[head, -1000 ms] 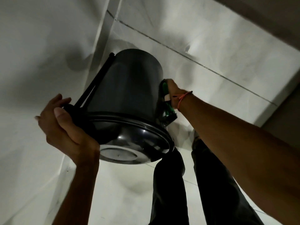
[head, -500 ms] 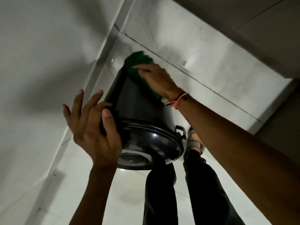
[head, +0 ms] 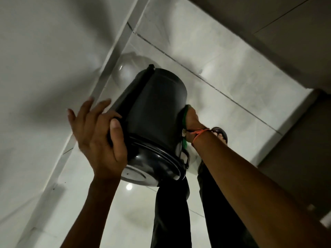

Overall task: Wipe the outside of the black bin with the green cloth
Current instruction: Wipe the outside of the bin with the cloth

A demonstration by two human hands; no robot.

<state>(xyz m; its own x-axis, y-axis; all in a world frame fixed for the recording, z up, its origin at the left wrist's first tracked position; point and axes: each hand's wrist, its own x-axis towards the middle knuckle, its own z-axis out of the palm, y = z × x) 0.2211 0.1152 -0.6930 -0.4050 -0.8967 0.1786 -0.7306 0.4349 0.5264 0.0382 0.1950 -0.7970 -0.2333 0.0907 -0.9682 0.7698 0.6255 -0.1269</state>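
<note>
We have the black bin (head: 157, 111) lifted off the tiled floor (head: 232, 72) and tipped, its lidded end toward us and its base pointing away and down, which turns the side wall toward each palm in turn so the wiping hand can get round it. Our left hand (head: 96, 140) steadies it at the rim end: the thumb presses against the wall just above the rim band, the palm cups the near side, and the other fingers are spread and lifted clear of the surface, so this is a loose, propping hold, not a closed fist. Opposite that hold, on the far side of the wall, our right hand (head: 192, 120) presses the green cloth (head: 184, 140) flat to the bin; only a thin green edge and a hanging tail show between palm and plastic, and we cannot tell how far those fingers curl. The bin is smooth, dark and faintly glossy, with a raised rib running down its length from the base toward our left thumb, a stepped rim band, and a small catch just below the cloth. Beyond the right wrist, which wears an orange thread (head: 199, 135), a sandalled foot (head: 219, 135) rests on the floor, and our dark trousers (head: 172, 212) hang below the bin.
</note>
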